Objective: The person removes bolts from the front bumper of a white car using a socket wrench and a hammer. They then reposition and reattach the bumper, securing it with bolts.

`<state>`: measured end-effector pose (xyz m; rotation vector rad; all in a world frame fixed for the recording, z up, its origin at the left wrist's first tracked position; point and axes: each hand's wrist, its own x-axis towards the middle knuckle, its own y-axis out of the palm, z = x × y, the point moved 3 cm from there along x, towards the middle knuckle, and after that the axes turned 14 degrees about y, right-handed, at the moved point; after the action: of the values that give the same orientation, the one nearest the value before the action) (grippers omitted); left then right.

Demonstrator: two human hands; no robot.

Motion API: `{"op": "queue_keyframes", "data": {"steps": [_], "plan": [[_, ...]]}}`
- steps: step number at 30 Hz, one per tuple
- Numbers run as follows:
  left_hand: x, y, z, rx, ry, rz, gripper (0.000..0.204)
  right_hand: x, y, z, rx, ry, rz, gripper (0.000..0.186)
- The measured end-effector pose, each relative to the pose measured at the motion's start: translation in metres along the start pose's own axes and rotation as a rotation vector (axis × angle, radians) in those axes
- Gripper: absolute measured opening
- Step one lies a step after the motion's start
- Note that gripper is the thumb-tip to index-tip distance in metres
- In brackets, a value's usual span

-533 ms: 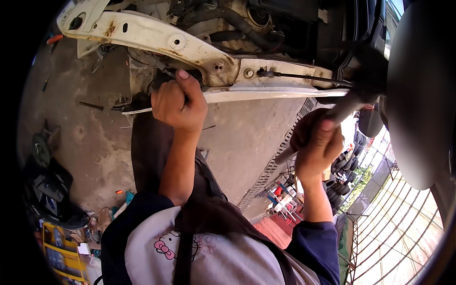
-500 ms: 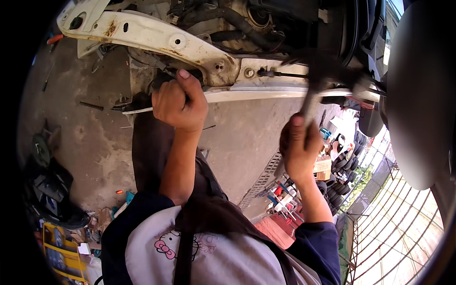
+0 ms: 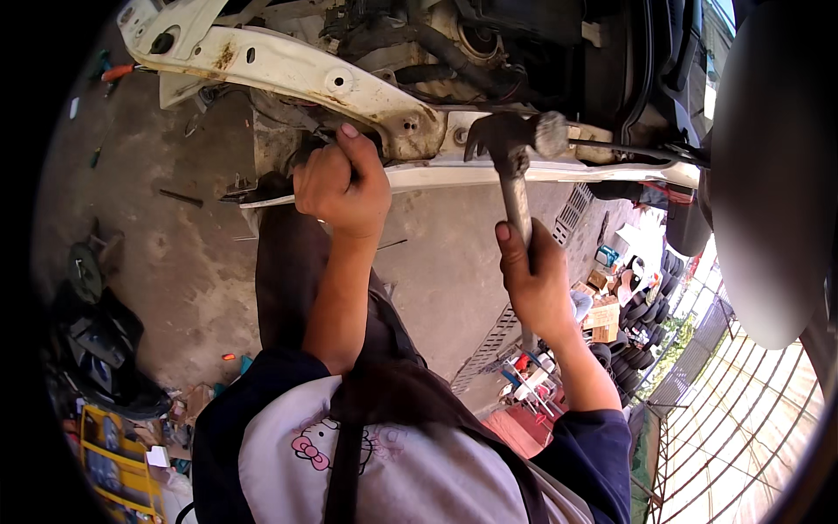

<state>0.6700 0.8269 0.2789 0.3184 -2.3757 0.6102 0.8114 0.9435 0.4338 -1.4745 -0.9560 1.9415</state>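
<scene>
My right hand [image 3: 539, 278] grips a claw hammer [image 3: 517, 203] by its pale handle, thumb along the shaft. The dark, worn head is raised, claw toward the left and round face toward the right, in front of the white car body edge. My left hand [image 3: 343, 185] is closed in a fist with the thumb on top, close to the rusty white body panel [image 3: 288, 74]. Whatever sits inside that fist is hidden; a thin greyish piece shows just beyond the thumb, and I cannot tell if it is held.
Dark engine parts and hoses [image 3: 436, 44] fill the open bay beyond the panel. An orange-handled tool [image 3: 118, 72] and a metal rod [image 3: 181, 198] lie on the concrete floor. A yellow rack [image 3: 122, 472] stands lower left. Tyres [image 3: 628, 354] and boxes pile up at the right.
My right hand has swung the hammer leftward, its head now level near the panel and sharper to see. My left fist keeps its grip. The whole view has shifted slightly.
</scene>
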Motion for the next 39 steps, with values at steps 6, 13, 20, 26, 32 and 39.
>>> {"op": "queue_keyframes", "data": {"steps": [6, 13, 20, 26, 32, 39], "plan": [[-0.002, -0.003, 0.002, 0.028, 0.013, 0.038, 0.042, -0.003, 0.008, -0.018, 0.627, 0.005, -0.066, 0.041], [-0.003, -0.002, 0.001, -0.083, -0.005, 0.065, 0.040, -0.022, 0.111, -0.165, 0.857, 0.105, -0.202, 0.036], [-0.002, -0.011, 0.000, -0.157, -0.041, 0.365, 0.036, -0.038, 0.262, -0.285, 1.271, 1.048, 0.538, 0.026], [0.006, -0.011, 0.000, -0.280, -0.070, 0.452, 0.042, -0.018, 0.340, -0.329, 1.943, 1.448, 0.806, 0.020], [-0.002, -0.012, 0.019, -0.395, -0.193, 0.359, 0.043, -0.063, 0.261, -0.235, 1.442, 0.839, 0.462, 0.022], [-0.006, -0.017, 0.021, -0.297, -0.037, 0.249, 0.041, -0.092, 0.100, -0.126, 1.274, 0.094, 0.383, 0.041]]}}
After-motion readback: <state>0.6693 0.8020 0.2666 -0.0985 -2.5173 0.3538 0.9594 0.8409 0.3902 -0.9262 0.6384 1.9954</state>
